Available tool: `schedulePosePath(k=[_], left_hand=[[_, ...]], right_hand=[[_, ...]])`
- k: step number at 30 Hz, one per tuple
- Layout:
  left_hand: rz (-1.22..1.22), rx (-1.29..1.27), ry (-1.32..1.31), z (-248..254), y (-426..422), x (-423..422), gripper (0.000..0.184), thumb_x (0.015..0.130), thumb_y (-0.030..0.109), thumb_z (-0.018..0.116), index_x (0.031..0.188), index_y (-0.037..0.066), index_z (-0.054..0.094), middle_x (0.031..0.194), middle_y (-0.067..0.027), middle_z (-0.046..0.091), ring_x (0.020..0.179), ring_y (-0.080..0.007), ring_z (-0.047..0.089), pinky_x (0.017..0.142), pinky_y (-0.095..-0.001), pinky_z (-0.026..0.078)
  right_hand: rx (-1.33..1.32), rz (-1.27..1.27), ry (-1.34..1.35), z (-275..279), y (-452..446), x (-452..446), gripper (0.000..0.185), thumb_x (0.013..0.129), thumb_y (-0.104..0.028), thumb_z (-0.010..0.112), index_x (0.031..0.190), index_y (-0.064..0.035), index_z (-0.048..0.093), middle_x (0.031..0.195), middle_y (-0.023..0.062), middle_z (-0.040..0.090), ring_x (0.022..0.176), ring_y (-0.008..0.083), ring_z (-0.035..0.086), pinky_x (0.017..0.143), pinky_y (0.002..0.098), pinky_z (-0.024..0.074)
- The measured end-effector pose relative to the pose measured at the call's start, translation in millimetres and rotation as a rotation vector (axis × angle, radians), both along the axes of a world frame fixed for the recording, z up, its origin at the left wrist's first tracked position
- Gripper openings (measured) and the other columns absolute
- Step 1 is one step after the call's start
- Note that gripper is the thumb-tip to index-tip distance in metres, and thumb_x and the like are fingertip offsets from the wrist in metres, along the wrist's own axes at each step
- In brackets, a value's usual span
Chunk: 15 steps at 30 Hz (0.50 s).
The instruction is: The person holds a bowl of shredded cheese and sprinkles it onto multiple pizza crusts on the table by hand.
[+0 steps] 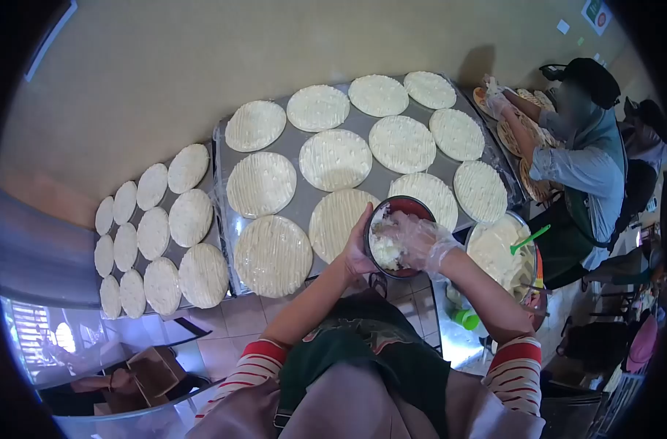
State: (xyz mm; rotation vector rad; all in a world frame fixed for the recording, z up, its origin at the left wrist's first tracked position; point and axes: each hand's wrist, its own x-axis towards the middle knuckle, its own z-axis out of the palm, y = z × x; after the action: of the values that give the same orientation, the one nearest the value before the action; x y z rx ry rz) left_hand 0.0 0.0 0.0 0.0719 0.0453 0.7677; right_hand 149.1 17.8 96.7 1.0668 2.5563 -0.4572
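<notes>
My left hand [358,243] is bare and grips the rim and side of a dark bowl [426,207] with a reddish inside. White crumbly filling [384,249] lies in the bowl. Wearing a clear plastic glove, my right hand [414,238] reaches into the bowl; its fingers are down at the filling, and what they hold is too small to make out. Under and beyond the bowl, round flat pieces with a ridged white coating [336,159] stand in rows on a plastic-covered table [224,212].
More coated rounds [153,233] cover a second surface at the left. A large bowl of cream [494,252] with a green spatula [531,239] is at my right, beside a green object [466,318]. A co-worker [593,161] handles rounds at the far right.
</notes>
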Motion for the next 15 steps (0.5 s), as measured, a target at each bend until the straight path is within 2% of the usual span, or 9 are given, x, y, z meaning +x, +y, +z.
schedulePosePath(k=[2, 3, 5, 6, 7, 9, 11, 13, 15], left_hand=[[-0.064, -0.037, -0.024, -1.5, 2.4, 5.5, 0.072, 0.086, 0.066, 0.038, 0.134, 0.012, 0.045, 0.133, -0.0146, 0.048, 0.121, -0.0323, 0.048, 0.104, -0.0491, 0.035], [-0.062, -0.026, -0.003, -0.3, 23.5, 20.6, 0.072, 0.086, 0.066, 0.038, 0.134, 0.012, 0.045, 0.133, -0.0146, 0.048, 0.121, -0.0323, 0.048, 0.104, -0.0491, 0.035], [-0.106, -0.042, -0.108, -0.4, 34.5, 36.9, 0.073, 0.086, 0.066, 0.039, 0.133, 0.011, 0.045, 0.135, -0.0138, 0.047, 0.12, -0.0318, 0.049, 0.102, -0.0488, 0.036], [-0.078, -0.038, -0.073, 2.8, 37.7, 45.4, 0.074, 0.086, 0.066, 0.039, 0.134, 0.01, 0.043, 0.135, -0.0137, 0.047, 0.119, -0.0327, 0.049, 0.102, -0.0485, 0.037], [-0.074, -0.032, -0.075, 3.7, 43.6, 52.4, 0.074, 0.086, 0.066, 0.039, 0.134, 0.01, 0.043, 0.135, -0.0137, 0.047, 0.119, -0.0327, 0.049, 0.102, -0.0485, 0.037], [-0.038, -0.073, -0.02, 4.3, 50.0, 62.3, 0.073, 0.085, 0.067, 0.04, 0.133, 0.012, 0.045, 0.131, -0.0152, 0.05, 0.117, -0.0342, 0.051, 0.101, -0.0512, 0.037], [-0.027, -0.086, -0.02, 4.1, 55.1, 71.2, 0.073, 0.085, 0.067, 0.04, 0.133, 0.012, 0.046, 0.132, -0.0151, 0.05, 0.118, -0.0339, 0.05, 0.101, -0.0512, 0.037], [-0.017, -0.096, -0.02, 8.2, 59.4, 79.8, 0.073, 0.085, 0.066, 0.041, 0.133, 0.012, 0.046, 0.132, -0.015, 0.05, 0.119, -0.0337, 0.05, 0.101, -0.0512, 0.037], [0.052, -0.074, 0.035, 12.0, 64.7, 85.2, 0.074, 0.084, 0.067, 0.042, 0.133, 0.012, 0.045, 0.132, -0.0144, 0.049, 0.12, -0.0332, 0.049, 0.102, -0.0512, 0.036]], right_hand=[[0.01, 0.001, 0.073, -13.2, 10.8, 9.2, 0.057, 0.069, -0.005, 0.056, 0.124, -0.0185, 0.051, 0.127, 0.0158, 0.046, 0.105, 0.0316, 0.055, 0.089, 0.0416, 0.0467], [0.022, 0.004, 0.093, -14.7, 38.0, 29.3, 0.057, 0.069, -0.005, 0.056, 0.124, -0.0185, 0.051, 0.127, 0.0158, 0.046, 0.105, 0.0316, 0.055, 0.089, 0.0416, 0.0467], [-0.14, 0.069, 0.147, -11.6, 67.5, 55.7, 0.057, 0.07, -0.001, 0.054, 0.124, -0.017, 0.05, 0.121, 0.0172, 0.05, 0.103, 0.0344, 0.054, 0.088, 0.044, 0.0455], [-0.125, 0.1, 0.424, -1.8, 69.9, 71.0, 0.053, 0.07, 0.001, 0.052, 0.121, -0.0136, 0.052, 0.112, 0.0181, 0.056, 0.102, 0.0373, 0.055, 0.088, 0.0451, 0.0446], [-0.121, 0.105, 0.421, 5.3, 74.1, 78.1, 0.053, 0.07, 0.001, 0.052, 0.121, -0.0136, 0.052, 0.112, 0.0181, 0.056, 0.102, 0.0373, 0.055, 0.088, 0.0451, 0.0446], [-0.175, -0.01, 0.511, 20.2, 78.6, 85.9, 0.045, 0.072, 0.002, 0.049, 0.115, -0.0109, 0.056, 0.105, 0.0166, 0.06, 0.101, 0.0377, 0.056, 0.088, 0.0441, 0.0452], [-0.206, 0.002, 0.526, 28.9, 87.2, 93.4, 0.037, 0.076, 0.001, 0.049, 0.112, -0.0088, 0.057, 0.106, 0.0171, 0.06, 0.102, 0.0373, 0.056, 0.09, 0.0436, 0.044], [-0.281, 0.122, 0.581, 29.9, 101.1, 102.2, 0.036, 0.08, -0.009, 0.057, 0.116, -0.0097, 0.054, 0.12, 0.0171, 0.053, 0.108, 0.0367, 0.053, 0.093, 0.0435, 0.0414], [-0.262, 0.048, 0.486, 36.7, 103.4, 98.7, 0.039, 0.078, -0.014, 0.061, 0.116, -0.0102, 0.054, 0.119, 0.0168, 0.052, 0.107, 0.0368, 0.053, 0.093, 0.0431, 0.0418]])
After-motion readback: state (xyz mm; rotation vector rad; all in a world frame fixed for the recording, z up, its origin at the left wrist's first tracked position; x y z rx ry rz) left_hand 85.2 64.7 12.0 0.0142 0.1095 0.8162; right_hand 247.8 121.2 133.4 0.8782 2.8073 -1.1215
